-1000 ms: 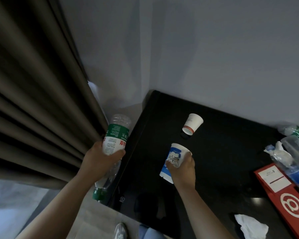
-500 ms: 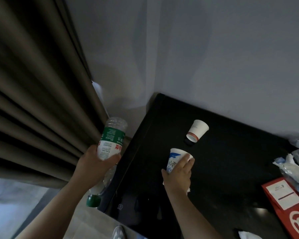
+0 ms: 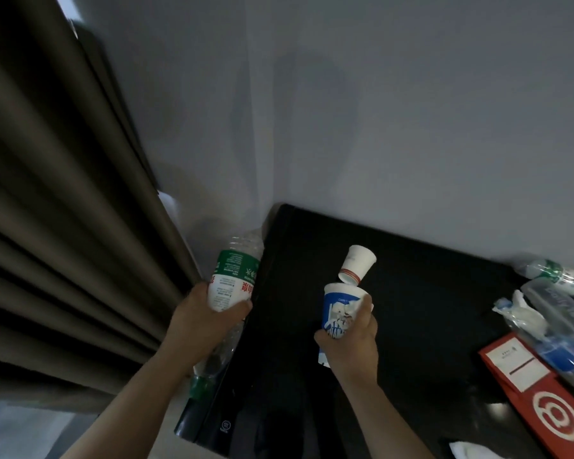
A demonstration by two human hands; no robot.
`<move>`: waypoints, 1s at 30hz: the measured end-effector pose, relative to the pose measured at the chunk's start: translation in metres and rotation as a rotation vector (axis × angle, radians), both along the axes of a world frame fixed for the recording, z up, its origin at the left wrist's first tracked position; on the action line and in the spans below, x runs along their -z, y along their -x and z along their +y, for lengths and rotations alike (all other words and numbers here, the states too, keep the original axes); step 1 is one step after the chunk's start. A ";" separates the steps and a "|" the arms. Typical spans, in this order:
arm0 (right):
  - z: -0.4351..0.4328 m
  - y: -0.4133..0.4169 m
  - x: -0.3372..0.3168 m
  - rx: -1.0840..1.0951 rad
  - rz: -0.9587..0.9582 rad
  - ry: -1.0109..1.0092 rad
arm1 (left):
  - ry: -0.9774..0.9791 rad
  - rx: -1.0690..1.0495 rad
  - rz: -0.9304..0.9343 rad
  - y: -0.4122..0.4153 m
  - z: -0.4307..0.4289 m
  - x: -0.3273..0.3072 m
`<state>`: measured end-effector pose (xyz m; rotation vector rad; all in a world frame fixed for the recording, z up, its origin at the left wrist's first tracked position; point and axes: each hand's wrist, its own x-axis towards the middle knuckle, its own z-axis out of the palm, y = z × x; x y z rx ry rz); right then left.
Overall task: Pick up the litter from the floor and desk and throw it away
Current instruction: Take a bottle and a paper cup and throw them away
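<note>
My left hand (image 3: 199,318) grips an empty plastic bottle (image 3: 234,276) with a green and white label, held upside down with its green cap pointing down, left of the black desk (image 3: 428,293). My right hand (image 3: 353,339) grips a blue and white paper cup (image 3: 340,309) above the desk. Just beyond that cup's rim, a small white paper cup (image 3: 358,263) with a red stripe lies tipped on the desk.
Brown curtains (image 3: 63,210) hang at the left, a grey wall rises behind. At the desk's right lie clear plastic bottles (image 3: 557,273), crumpled plastic wrap (image 3: 524,313), a red card (image 3: 544,402) and a white tissue (image 3: 471,450).
My right hand has carried the blue and white cup forward, up to the small white cup. The bottle in my left hand has moved closer to the desk edge. The camera tilted up.
</note>
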<state>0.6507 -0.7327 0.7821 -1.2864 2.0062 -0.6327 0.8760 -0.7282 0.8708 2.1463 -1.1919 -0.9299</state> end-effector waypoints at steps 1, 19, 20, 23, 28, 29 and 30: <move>0.001 0.000 -0.008 0.012 -0.015 0.034 | 0.013 0.029 0.016 0.001 -0.001 -0.003; 0.145 -0.052 -0.155 0.433 -0.135 0.555 | 0.216 0.556 0.389 -0.013 0.031 -0.087; 0.156 -0.051 -0.162 0.461 -0.126 0.578 | 0.215 0.595 0.409 -0.007 0.035 -0.091; 0.189 -0.045 -0.183 0.520 -0.101 0.641 | 0.238 0.718 0.452 0.014 0.052 -0.104; 0.252 -0.030 -0.214 0.665 -0.031 0.723 | 0.279 0.856 0.529 0.054 0.094 -0.127; 0.269 -0.027 -0.220 0.696 -0.003 0.736 | 0.286 0.886 0.539 0.064 0.106 -0.132; 0.286 -0.024 -0.224 0.733 0.022 0.741 | 0.296 0.917 0.543 0.075 0.119 -0.136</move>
